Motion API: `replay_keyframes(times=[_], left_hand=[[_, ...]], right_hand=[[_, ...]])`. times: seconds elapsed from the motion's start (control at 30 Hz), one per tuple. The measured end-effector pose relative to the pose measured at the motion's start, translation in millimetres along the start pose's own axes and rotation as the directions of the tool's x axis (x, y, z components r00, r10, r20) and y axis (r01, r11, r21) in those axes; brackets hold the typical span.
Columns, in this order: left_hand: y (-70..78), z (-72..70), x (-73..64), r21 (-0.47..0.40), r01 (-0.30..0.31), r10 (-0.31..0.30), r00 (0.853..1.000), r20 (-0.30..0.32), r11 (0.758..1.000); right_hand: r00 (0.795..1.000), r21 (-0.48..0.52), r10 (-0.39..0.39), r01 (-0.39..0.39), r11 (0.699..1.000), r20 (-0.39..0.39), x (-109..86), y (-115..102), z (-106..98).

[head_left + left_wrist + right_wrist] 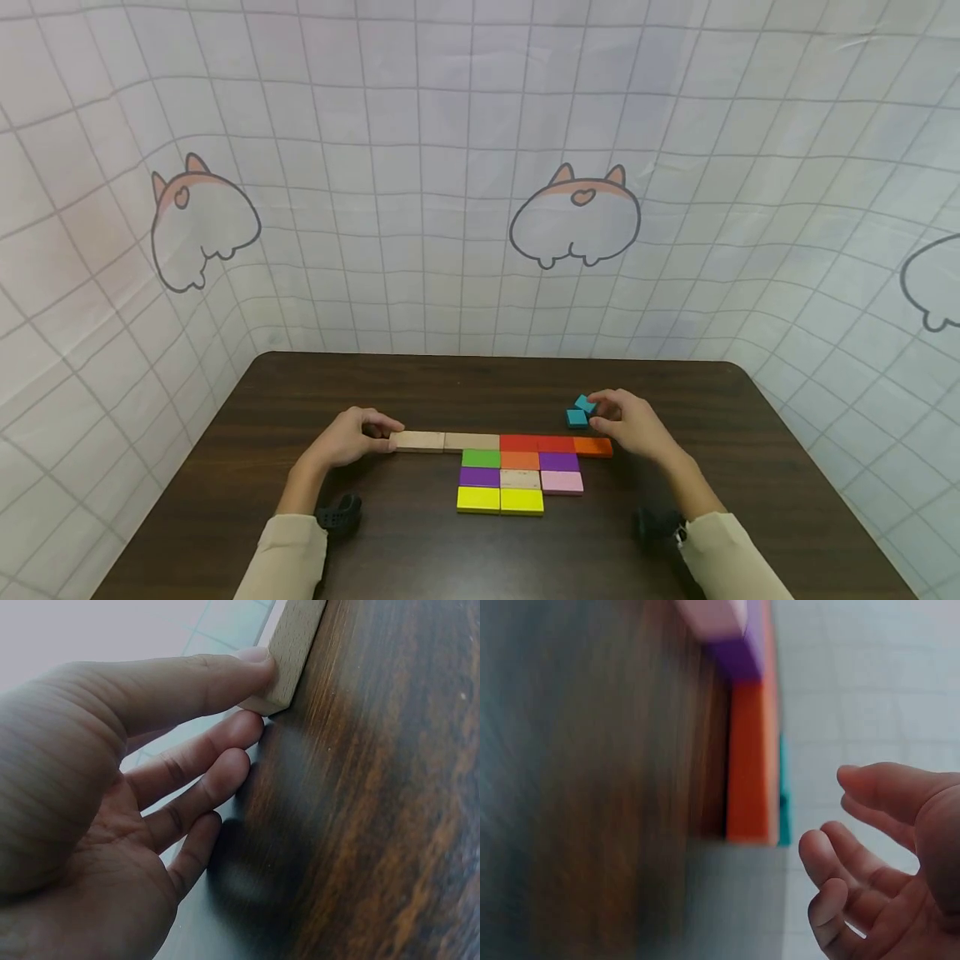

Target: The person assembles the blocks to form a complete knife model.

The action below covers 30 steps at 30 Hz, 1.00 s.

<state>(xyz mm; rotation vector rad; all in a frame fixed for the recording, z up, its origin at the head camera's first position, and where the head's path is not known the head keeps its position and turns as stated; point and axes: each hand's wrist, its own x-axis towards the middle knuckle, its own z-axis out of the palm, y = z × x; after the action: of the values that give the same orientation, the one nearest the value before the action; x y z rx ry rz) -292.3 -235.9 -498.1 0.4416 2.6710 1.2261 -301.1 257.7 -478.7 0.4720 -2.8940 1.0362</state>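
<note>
My left hand (352, 437) pinches the left end of a plain wooden block (417, 441) between thumb and forefinger. In the left wrist view the thumb presses the side of that wooden block (289, 664), and the other fingers reach toward the dark tabletop. My right hand (628, 421) hovers beside two small teal blocks (577, 418), fingers loosely bent with a gap between thumb and forefinger. Whether its forefinger touches the farther teal block cannot be told. In the right wrist view this hand (885, 855) is apart from the orange block (750, 765).
Flat coloured blocks lie edge to edge in rows: another wooden one, red blocks (519, 443), a green (481, 458), purple (558, 462), pink (562, 482) and yellow ones (478, 500). The dark wooden table (420, 558) meets a white gridded curtain (420, 292) behind and at both sides.
</note>
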Motion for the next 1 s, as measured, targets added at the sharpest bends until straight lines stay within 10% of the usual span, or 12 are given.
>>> replay_keyframes(times=[0.3,1.0], left_hand=[[-0.8,-1.1,0.3,-0.001,-0.02,0.02,1.0,0.009,1.0],[-0.8,-0.2,-1.3,-0.012,-0.007,0.007,1.0,0.0,1.0]], right_hand=[[0.992,-0.028,0.048,-0.045,0.999,0.113,36.0,28.3,-6.7],[0.979,-0.032,0.106,-0.102,0.994,0.176,53.5,32.1,-2.0]])
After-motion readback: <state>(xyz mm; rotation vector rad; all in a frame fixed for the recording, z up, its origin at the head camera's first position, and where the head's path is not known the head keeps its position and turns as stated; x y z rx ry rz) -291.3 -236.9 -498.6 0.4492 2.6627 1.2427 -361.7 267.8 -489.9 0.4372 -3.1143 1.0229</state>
